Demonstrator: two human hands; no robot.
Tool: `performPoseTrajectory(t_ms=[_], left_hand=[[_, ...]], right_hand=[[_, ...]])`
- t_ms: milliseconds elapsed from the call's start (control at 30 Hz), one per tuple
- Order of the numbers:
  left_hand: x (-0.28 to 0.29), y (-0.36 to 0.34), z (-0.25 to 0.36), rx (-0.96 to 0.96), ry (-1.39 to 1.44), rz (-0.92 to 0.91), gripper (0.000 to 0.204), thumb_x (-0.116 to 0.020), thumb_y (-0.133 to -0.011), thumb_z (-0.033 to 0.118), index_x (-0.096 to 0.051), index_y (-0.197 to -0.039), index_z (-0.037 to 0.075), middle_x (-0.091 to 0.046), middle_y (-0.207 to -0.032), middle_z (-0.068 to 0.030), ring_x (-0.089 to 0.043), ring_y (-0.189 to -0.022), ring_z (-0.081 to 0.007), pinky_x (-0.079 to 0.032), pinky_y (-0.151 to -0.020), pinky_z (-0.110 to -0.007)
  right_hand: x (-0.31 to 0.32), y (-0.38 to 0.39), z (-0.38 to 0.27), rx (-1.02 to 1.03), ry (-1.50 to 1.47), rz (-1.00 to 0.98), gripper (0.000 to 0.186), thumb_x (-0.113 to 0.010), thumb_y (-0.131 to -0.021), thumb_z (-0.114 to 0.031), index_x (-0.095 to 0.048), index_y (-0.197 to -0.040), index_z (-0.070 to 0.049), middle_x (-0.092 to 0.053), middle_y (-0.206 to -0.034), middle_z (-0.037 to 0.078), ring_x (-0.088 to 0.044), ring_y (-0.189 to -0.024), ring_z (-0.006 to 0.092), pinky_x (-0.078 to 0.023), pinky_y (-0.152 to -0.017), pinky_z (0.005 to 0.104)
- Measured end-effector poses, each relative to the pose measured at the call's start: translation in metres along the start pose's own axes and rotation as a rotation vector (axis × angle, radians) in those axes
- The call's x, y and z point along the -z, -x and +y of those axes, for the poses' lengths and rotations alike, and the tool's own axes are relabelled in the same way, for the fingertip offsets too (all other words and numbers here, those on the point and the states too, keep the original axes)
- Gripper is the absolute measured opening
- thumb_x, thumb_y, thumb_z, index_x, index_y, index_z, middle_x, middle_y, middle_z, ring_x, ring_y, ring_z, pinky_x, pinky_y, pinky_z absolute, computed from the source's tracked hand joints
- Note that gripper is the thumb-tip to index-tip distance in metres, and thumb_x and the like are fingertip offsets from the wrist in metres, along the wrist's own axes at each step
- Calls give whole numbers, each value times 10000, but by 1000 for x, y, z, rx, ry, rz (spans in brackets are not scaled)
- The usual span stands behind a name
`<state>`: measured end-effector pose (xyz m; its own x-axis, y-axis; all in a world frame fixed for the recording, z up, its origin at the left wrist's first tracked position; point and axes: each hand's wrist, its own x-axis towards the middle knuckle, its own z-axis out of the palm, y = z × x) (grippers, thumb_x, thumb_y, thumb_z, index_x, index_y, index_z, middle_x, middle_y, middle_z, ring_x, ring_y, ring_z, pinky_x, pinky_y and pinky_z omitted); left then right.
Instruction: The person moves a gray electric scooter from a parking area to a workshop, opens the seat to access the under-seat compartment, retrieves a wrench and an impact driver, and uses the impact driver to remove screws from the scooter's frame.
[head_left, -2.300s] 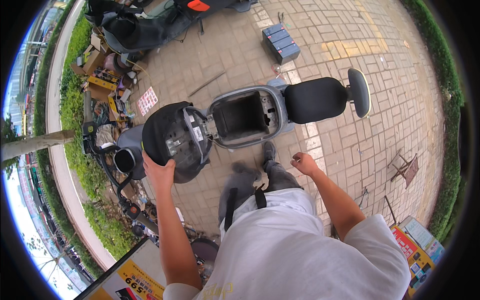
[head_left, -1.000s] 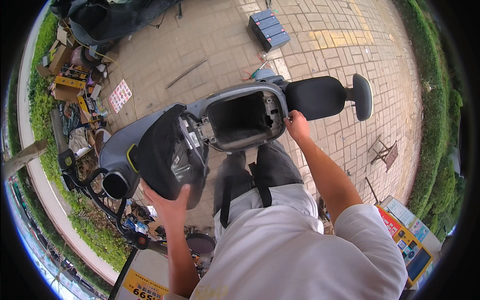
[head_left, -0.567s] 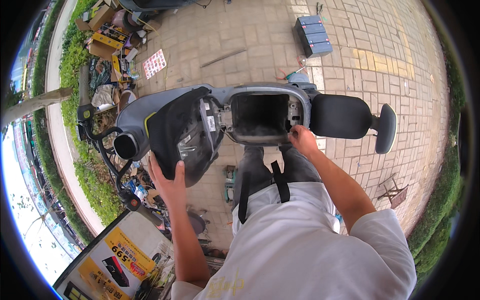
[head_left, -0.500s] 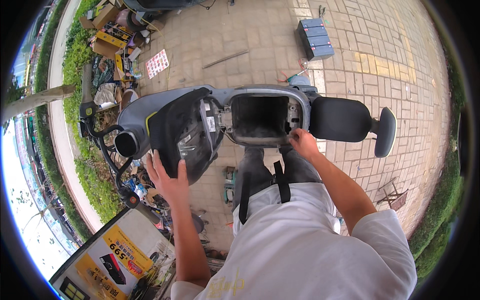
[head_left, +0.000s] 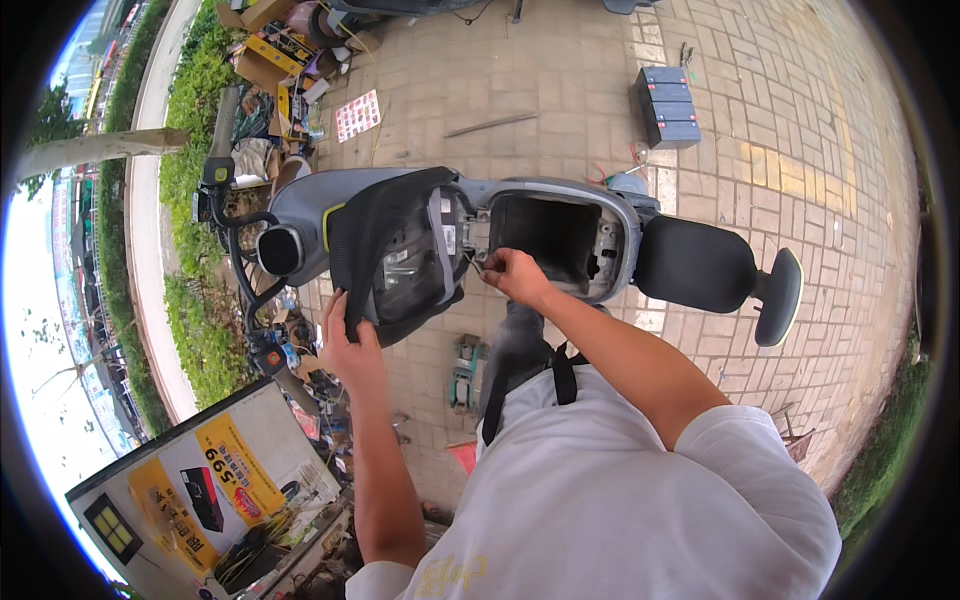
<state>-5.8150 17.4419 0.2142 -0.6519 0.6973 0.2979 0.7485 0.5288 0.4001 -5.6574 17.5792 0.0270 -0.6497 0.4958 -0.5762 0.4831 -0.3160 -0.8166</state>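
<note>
A grey electric scooter [head_left: 370,178] stands across in front of me, its black seat [head_left: 350,240] tipped up toward the handlebars, underside showing. My left hand [head_left: 352,345] grips the near edge of that seat, fingers on the outside and thumb at the underside. Beside the seat hinge [head_left: 476,235], at the near left rim of the open storage box [head_left: 545,240], is my right hand [head_left: 513,275]. Its thumb and forefinger are pinched together near a thin dark cable. Whether they hold the cable is too small to tell. The box's inside is dark.
Behind the box are a black rear seat [head_left: 695,250] and a backrest [head_left: 778,298]. A block of grey batteries [head_left: 668,108] rests on the paving, with a rod [head_left: 490,125] farther left. Boxes and clutter [head_left: 275,65] line the hedge. A sign-covered cabinet [head_left: 215,490] is at lower left.
My right hand has moved left from the box's near right corner to the hinge side. My left hand has closed from spread fingers onto the seat edge. The whole view has shifted.
</note>
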Motion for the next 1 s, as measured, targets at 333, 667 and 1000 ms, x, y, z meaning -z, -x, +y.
performPoseTrajectory(t_ms=[333, 667, 1000], left_hand=[[19, -20, -22, 445, 257, 7, 229, -598, -866, 67, -589, -1078, -20, -614, -960, -83, -562, -857, -130, -453, -782, -263], [-59, 32, 56, 406, 652, -535, 372, -595, -858, 69, -503, -1204, -30, -593, -1070, -144, -579, -970, -203, -461, -855, -316], [-166, 76, -33, 385, -10, -902, 555, -591, -811, 183, -392, -1291, -13, -577, -1125, -245, -562, -1022, -393, -455, -865, -445]], right_hand=[[-56, -77, -87, -302, -802, -17, 551, -695, -812, -190, -449, -1295, -84, -627, -992, 110, -588, -846, 192, -473, -723, 377], [-1, -67, -40, -320, -989, -176, 269, -462, -957, -341, -578, -994, -101, -588, -792, 31, -549, -665, 162, -472, -630, 340], [7, -54, -31, -355, -520, -148, 248, -578, -886, -255, -575, -1071, -91, -594, -907, 21, -550, -788, 140, -458, -661, 339]])
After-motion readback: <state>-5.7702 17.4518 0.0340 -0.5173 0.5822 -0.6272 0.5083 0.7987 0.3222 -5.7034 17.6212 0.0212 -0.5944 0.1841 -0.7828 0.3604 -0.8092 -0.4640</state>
